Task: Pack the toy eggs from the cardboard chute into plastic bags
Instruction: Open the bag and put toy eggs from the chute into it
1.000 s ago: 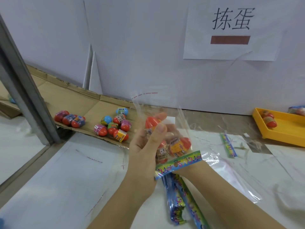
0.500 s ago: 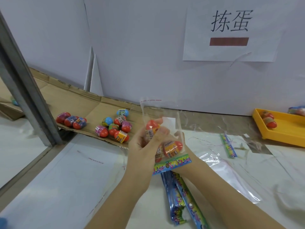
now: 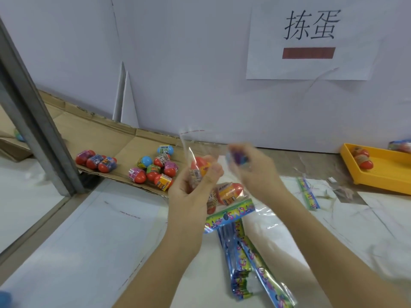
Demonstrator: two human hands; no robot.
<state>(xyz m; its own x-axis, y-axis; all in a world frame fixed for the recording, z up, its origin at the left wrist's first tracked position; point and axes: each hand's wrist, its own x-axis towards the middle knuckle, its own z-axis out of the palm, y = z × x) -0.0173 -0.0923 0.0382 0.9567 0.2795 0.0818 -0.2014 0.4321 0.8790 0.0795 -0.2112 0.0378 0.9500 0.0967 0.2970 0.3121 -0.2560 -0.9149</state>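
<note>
Red toy eggs (image 3: 155, 171) banded in blue, purple and yellow are lying on the brown cardboard chute (image 3: 124, 152) at centre left, a yellow tray (image 3: 389, 175) sitting far right.

A metal post (image 3: 41, 130) crosses the cardboard chute (image 3: 124, 150) at left; toy eggs (image 3: 153, 170) crowd its edge.

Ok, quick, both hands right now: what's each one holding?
Left hand: grip closed on the clear bag, pinching an orange egg through it.
Right hand: closed round a small purple-blue thing, blurred, probably a toy egg.
</note>
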